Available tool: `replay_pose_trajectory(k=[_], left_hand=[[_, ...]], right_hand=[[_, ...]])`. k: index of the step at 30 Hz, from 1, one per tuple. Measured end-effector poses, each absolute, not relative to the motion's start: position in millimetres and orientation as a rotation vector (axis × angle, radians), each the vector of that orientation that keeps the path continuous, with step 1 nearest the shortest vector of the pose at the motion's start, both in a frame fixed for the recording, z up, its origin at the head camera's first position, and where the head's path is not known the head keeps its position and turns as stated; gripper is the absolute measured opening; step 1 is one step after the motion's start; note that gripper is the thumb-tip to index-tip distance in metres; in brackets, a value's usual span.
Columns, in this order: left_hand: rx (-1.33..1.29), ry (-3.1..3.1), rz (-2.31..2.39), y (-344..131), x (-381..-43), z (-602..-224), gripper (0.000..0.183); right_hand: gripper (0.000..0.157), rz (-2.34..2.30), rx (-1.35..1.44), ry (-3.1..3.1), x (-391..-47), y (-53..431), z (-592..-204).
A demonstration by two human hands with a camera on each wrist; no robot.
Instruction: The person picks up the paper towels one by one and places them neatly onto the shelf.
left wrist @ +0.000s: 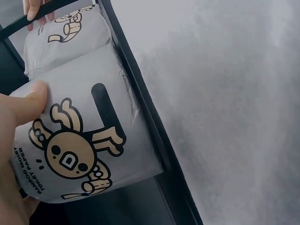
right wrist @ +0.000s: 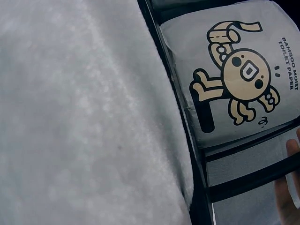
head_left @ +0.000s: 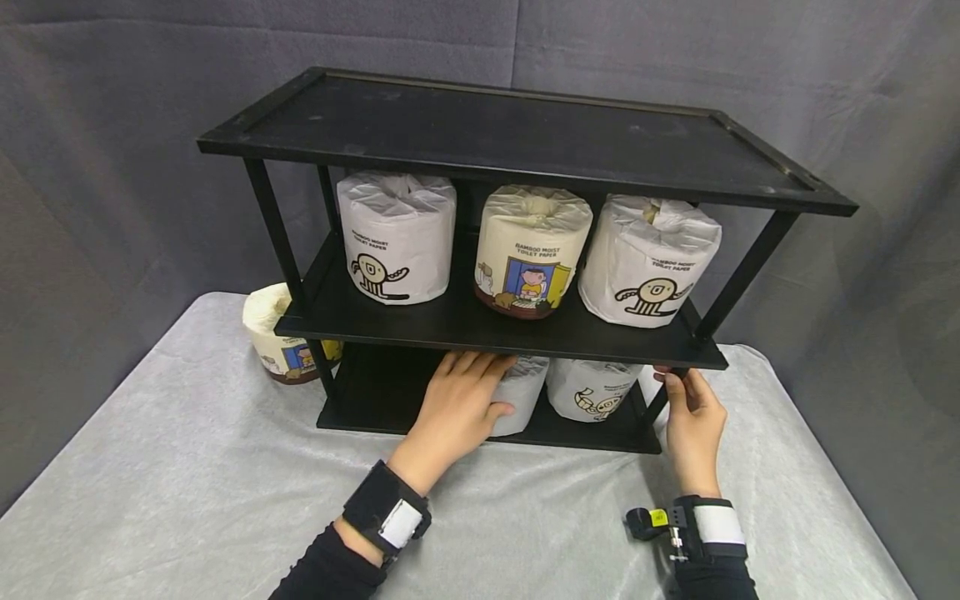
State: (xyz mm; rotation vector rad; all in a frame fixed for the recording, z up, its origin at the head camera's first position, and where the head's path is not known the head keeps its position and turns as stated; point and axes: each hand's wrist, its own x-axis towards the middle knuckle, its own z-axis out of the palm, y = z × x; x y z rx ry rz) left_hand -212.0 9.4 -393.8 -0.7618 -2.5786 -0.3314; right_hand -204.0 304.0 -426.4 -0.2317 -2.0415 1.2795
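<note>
My left hand (head_left: pixel 456 407) reaches under the middle board and holds a white wrapped toilet paper roll (head_left: pixel 522 396) on the lower shelf. In the left wrist view, the thumb lies on the top edge of that roll's printed wrapper (left wrist: pixel 117 84), and the other fingers are mostly hidden behind it. A second white roll (head_left: pixel 581 379) stands right beside it. At the rack's right end, my right hand (head_left: pixel 695 421) grips the black corner post (head_left: pixel 656 407), thumb in front. In the right wrist view, fingers (right wrist: pixel 283 199) show around the post (right wrist: pixel 253 179).
The black rack (head_left: pixel 480 125) has a top board and a middle shelf (head_left: pixel 465 329) carrying two white rolls and a cream one (head_left: pixel 528 258) between them. Another cream roll (head_left: pixel 273 333) stands on the grey cloth (head_left: pixel 187 467) behind the left post. Grey curtains (head_left: pixel 112 167) surround the table.
</note>
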Motion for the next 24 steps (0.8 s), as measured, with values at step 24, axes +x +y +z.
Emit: replay_pose_trajectory(k=[24], left_hand=[[-0.930,-2.650,-0.277,2,-214,-388,0.070]], right_hand=[[0.023,1.291,-0.232,-2.036,-204,303,-425]])
